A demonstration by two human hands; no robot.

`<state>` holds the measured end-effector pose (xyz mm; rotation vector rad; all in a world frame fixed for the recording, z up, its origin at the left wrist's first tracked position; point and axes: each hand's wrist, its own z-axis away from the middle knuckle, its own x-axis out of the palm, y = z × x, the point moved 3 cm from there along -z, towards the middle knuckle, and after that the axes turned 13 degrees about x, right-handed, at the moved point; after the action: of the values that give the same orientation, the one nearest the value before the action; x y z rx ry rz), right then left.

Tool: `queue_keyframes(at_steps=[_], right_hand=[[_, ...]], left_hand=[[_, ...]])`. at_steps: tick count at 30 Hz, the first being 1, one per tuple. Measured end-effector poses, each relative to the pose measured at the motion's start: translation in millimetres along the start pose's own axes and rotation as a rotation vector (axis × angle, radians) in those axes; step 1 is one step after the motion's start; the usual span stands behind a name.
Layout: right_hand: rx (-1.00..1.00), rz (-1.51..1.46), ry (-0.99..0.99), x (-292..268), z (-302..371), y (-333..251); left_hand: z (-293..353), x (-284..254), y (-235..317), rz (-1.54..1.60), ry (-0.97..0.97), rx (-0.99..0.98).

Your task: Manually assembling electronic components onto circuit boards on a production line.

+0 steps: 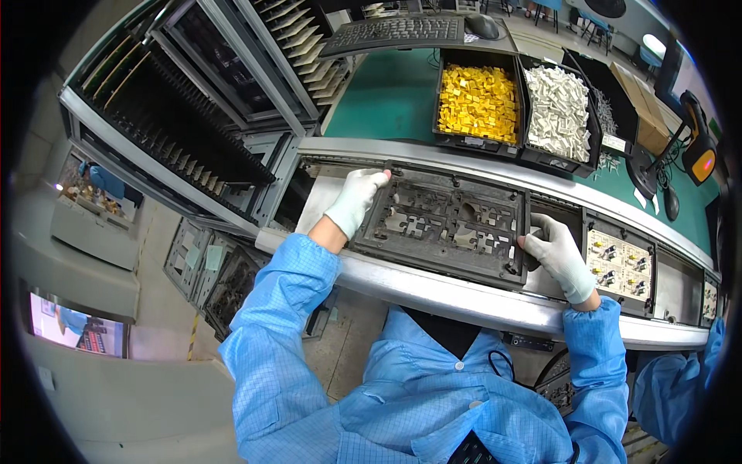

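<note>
A black rectangular carrier frame (433, 257) with cut-out pockets lies over the metal conveyor rails, in front of me. My left hand (358, 201), in a white glove with bare fingertips, grips its left edge near the far corner. On the opposite side my right hand (558, 255), gloved the same way, holds the right edge, thumb on the frame and fingers curled. Pale metal shows through the pockets. Farther right on the line, a second black carrier holds white circuit boards (618, 264) with small yellow and dark components.
Black bins of yellow pieces (478, 104) and white pieces (558, 112) stand behind the rail on a green bench (379, 97). A slotted rack (174, 151) rises at left. A handheld scanner (699, 147) sits far right. Another person's blue sleeve (671, 387) shows at lower right.
</note>
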<state>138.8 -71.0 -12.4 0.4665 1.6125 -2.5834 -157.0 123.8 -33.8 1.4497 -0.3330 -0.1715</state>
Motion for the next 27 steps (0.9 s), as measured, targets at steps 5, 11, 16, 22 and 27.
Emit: queue_keyframes(at_steps=[5,11,16,22,27], right_hand=[[-0.018,0.148,0.046,7,-4,-7],[-0.062,0.246,0.079,-2,-16,17],[-0.456,0.320,0.540,-11,0,0],[-0.571,0.189,0.479,5,15,-22],[-0.611,0.229,0.489,3,8,-17]], left_hand=[[-14,-14,-34,-0.038,0.011,0.076],[-26,-23,-37,-0.568,-0.137,0.283],[24,-65,102,-1.301,0.488,1.171],[104,-133,287,-2.133,1.496,1.426],[97,-162,337,-2.683,1.465,1.128]])
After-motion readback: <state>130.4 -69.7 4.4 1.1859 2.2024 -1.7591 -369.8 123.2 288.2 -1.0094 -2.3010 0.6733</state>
